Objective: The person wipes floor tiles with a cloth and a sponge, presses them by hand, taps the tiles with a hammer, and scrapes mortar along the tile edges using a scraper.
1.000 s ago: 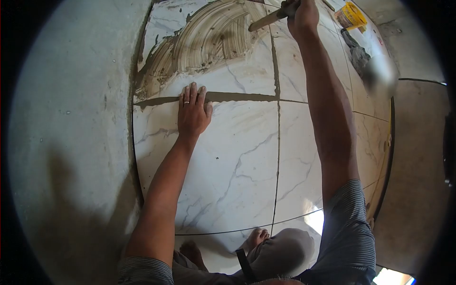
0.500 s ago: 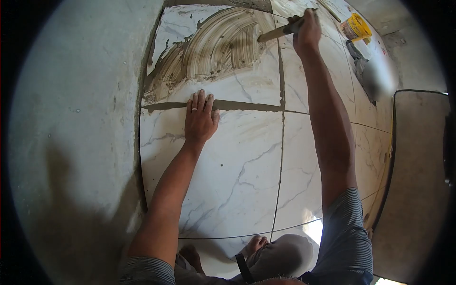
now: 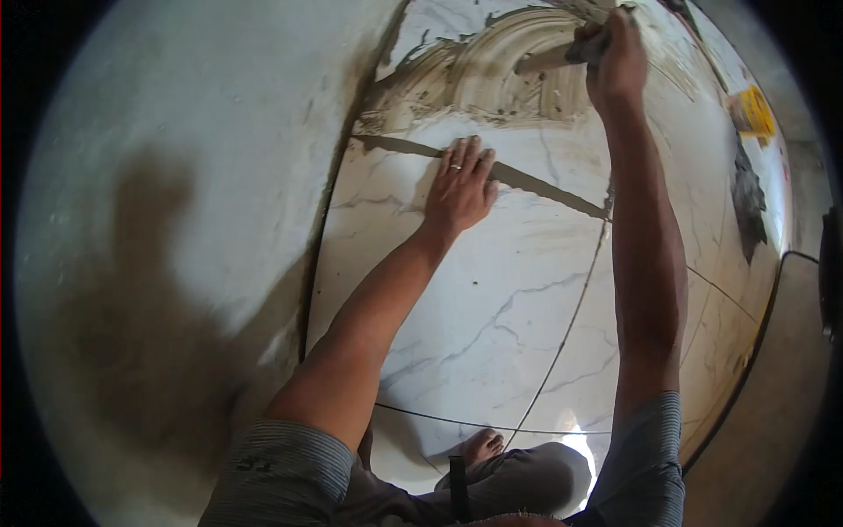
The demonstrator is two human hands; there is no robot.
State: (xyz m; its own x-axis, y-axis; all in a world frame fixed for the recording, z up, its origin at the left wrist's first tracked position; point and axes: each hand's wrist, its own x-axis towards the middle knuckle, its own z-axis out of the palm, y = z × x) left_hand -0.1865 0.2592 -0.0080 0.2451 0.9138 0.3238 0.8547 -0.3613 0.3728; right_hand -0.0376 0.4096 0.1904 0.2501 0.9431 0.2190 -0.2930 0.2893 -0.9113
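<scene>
My right hand grips the handle of a trowel at the top of the view. Its blade lies against a marble-patterned tile smeared with brown-grey mortar in curved streaks. My left hand rests flat with fingers apart on the near white tile, holding nothing. Its fingertips reach across a wide grey joint between this tile and the smeared one. My right hand and forearm hide part of the tiles beneath.
A bare grey concrete surface runs along the left, with a shadow on it. At the upper right lie a yellow tub and a dark crumpled bag or cloth. My foot is on the floor below.
The camera view has turned, so the tiles appear shifted right and tilted. My right hand has moved the trowel further left over the smeared tile. My left hand stays at the joint.
</scene>
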